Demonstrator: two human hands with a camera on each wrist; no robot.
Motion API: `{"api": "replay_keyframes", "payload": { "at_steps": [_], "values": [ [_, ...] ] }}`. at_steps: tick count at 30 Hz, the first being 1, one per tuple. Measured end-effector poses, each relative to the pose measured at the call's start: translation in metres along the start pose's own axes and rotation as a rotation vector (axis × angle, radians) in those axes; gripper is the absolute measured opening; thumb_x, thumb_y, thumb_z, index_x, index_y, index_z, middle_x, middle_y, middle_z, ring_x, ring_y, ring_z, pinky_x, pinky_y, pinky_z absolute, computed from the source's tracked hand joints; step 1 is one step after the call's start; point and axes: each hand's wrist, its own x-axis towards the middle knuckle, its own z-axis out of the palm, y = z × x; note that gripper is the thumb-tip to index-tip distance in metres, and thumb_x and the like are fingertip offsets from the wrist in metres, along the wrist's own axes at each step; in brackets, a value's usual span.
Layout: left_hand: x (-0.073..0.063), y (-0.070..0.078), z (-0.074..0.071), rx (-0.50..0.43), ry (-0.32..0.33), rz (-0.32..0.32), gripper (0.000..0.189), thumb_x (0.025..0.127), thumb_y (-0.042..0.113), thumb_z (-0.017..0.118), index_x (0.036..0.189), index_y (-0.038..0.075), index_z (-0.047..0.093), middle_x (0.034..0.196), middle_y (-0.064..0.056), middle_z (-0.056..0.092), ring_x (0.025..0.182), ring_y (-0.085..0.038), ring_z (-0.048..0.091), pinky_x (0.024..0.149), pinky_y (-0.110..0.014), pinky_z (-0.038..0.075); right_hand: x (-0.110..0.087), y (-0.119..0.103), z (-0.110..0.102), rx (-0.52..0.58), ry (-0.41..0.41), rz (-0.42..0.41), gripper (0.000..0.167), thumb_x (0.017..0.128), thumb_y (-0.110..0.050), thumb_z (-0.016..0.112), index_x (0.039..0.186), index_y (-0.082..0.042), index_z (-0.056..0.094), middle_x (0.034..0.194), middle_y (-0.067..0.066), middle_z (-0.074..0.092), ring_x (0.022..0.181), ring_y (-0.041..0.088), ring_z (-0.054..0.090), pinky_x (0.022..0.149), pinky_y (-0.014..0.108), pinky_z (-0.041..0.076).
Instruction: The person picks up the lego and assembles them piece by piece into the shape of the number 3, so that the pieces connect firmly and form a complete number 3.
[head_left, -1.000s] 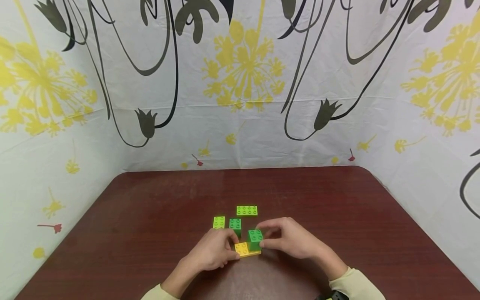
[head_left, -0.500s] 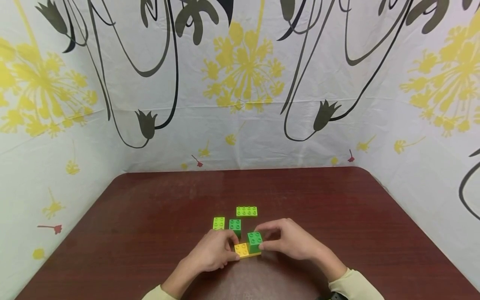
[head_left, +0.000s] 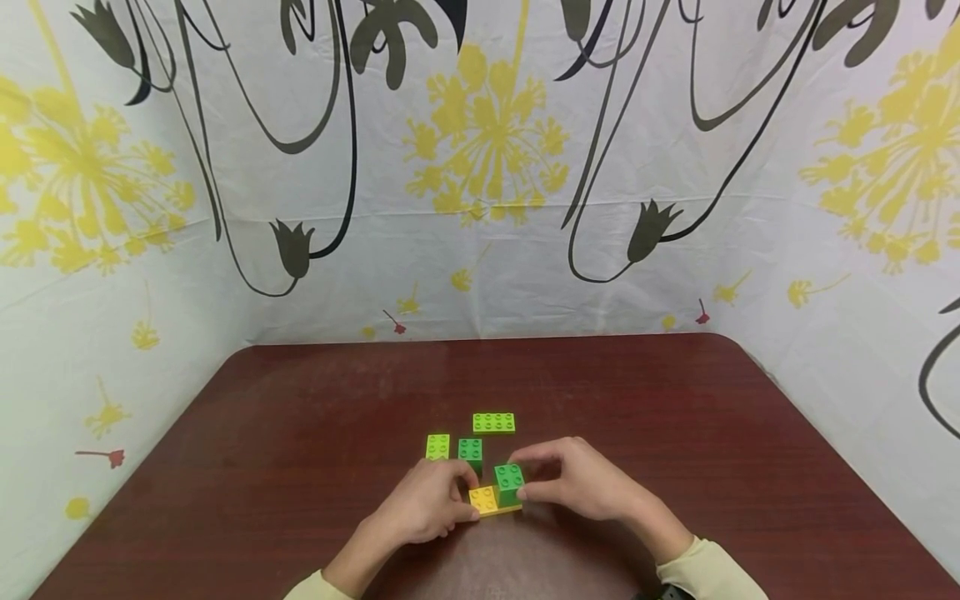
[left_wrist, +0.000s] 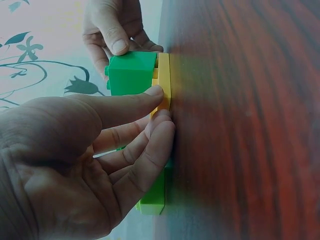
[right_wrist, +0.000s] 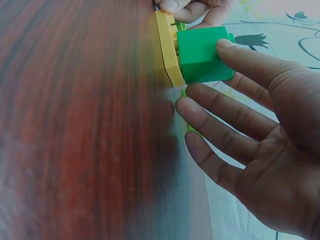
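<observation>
A flat yellow toy building brick point(head_left: 483, 499) lies on the table, its left end pinched between the thumb and fingers of my left hand point(head_left: 431, 500). On its right half sits a taller green brick point(head_left: 509, 483), studs up, which my right hand point(head_left: 581, 479) holds between thumb and index finger. In the right wrist view the green brick point(right_wrist: 202, 55) stands against the studs of the yellow brick point(right_wrist: 168, 47), and the other right fingers spread below it. From the left wrist view, my left thumb point(left_wrist: 130, 106) lies over the yellow brick's edge.
Just beyond my hands lie a second green brick point(head_left: 470, 451), a lime brick point(head_left: 438, 446) partly behind my left hand, and a longer lime brick point(head_left: 493, 423) farther back. The dark red table point(head_left: 300, 400) reaches back to a patterned cloth point(head_left: 480, 275).
The green brick in my right hand has come down slightly onto the yellow brick. My left hand keeps its hold, and the other bricks stay in place.
</observation>
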Motion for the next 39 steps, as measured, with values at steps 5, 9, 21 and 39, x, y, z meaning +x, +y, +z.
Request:
{"api": "replay_keyframes", "payload": {
  "at_steps": [5,9,21,39],
  "values": [
    [-0.0001,0.0003,0.0000,-0.003,-0.006,-0.009,0.024,0.088,0.009,0.086,0.107,0.005,0.072,0.064,0.000,0.062,0.047,-0.013,0.058,0.046,-0.030,0.050,0.0000,-0.0003,0.0007,0.002,0.002,0.003,0.034,0.093,-0.033,0.083,0.124,-0.020,0.077,0.100,-0.012,0.078,0.092,0.002,0.072,0.082,0.024,0.057],
    [0.0001,0.0001,0.0000,-0.001,-0.010,-0.008,0.024,0.088,0.009,0.086,0.108,0.005,0.072,0.064,0.000,0.062,0.047,-0.013,0.059,0.046,-0.030,0.050,0.0002,-0.0010,0.0013,0.001,0.003,0.000,0.035,0.093,-0.033,0.083,0.124,-0.020,0.077,0.102,-0.012,0.079,0.092,0.001,0.072,0.082,0.024,0.056],
    [0.0005,-0.0002,-0.0001,0.007,-0.012,-0.004,0.024,0.088,0.009,0.085,0.108,0.006,0.072,0.065,0.000,0.062,0.048,-0.012,0.059,0.046,-0.030,0.050,0.0001,-0.0033,0.0015,-0.016,0.014,-0.001,0.035,0.093,-0.033,0.083,0.124,-0.019,0.078,0.108,-0.010,0.080,0.095,0.003,0.072,0.083,0.025,0.057],
    [-0.0002,-0.0008,0.0005,0.020,0.008,0.020,0.023,0.087,0.009,0.086,0.106,0.006,0.073,0.064,0.002,0.061,0.048,-0.011,0.059,0.046,-0.029,0.050,0.0001,-0.0012,0.0037,0.001,0.015,-0.024,0.030,0.094,-0.033,0.082,0.122,-0.024,0.079,0.100,-0.012,0.079,0.087,0.000,0.070,0.076,0.023,0.056]
  ]
}}
